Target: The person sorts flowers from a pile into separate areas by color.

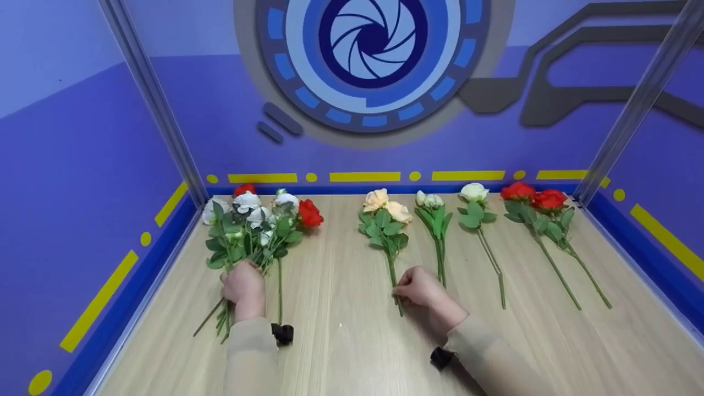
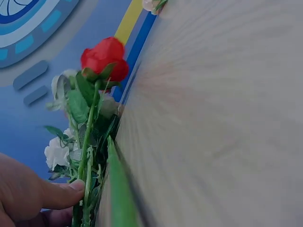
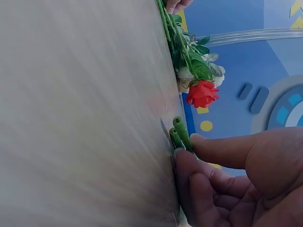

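Mixed bouquet (image 1: 252, 223) left of peach roses (image 1: 384, 226)

My head view looks forward and down across the table (image 1: 341, 352) to the back wall (image 1: 212, 110). Close by my left hand (image 1: 243, 287) and right hand (image 1: 422, 288), tilted wrist views look low along it, sharing the flower bunch (image 1: 257, 217).

Right fingers (image 3: 222, 150) pinch two green stems (image 3: 180, 128); red flower (image 3: 203, 93) beyond, left hand (image 3: 177, 4) at top edge.

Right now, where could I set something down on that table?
One patch lies between the left hand's bouquet and the peach roses the right hand pinches; another lies nearer than the red roses, beside the right sleeve. The bouquet's far-left corner is crowded.
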The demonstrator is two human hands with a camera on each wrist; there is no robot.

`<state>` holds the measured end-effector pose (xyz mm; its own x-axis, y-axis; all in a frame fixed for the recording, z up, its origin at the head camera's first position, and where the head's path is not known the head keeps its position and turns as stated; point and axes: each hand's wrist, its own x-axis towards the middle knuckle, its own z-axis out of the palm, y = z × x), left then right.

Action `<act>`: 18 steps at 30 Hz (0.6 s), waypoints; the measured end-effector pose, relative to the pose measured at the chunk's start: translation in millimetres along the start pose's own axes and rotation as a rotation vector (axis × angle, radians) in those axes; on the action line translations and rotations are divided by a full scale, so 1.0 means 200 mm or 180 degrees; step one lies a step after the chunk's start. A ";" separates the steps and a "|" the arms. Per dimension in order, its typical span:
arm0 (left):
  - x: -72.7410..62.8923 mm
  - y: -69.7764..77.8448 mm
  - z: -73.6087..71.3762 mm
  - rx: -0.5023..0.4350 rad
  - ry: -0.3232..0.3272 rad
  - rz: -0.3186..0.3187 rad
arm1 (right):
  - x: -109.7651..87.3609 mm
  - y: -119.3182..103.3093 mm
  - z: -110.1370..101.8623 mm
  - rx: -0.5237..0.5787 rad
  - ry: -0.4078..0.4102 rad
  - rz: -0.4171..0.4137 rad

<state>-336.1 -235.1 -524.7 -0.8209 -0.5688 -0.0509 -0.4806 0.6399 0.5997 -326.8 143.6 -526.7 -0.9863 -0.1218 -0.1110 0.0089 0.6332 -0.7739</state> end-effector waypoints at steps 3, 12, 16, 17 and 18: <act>0.00 -0.01 -0.01 -0.0066 0.0061 -0.0079 | 0.01 0.00 0.01 -0.0279 0.0089 -0.0110; -0.01 0.00 0.00 0.0106 0.0494 0.0266 | 0.02 -0.02 -0.01 -0.0305 0.0051 0.0021; -0.03 0.01 0.00 0.0026 0.0592 0.0425 | 0.02 -0.03 -0.01 -0.0313 0.0033 0.0002; -0.03 0.01 -0.01 -0.0025 0.0605 0.0460 | 0.02 -0.03 -0.01 -0.0322 0.0033 -0.0006; -0.04 0.02 -0.01 -0.0090 0.0598 0.0490 | 0.02 -0.03 -0.01 -0.0328 0.0036 -0.0015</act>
<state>-330.7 -228.9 -519.9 -0.8107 -0.5535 0.1906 -0.3432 0.7132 0.6112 -330.4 139.8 -521.0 -0.9881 -0.1168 -0.1000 -0.0122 0.7081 -0.7060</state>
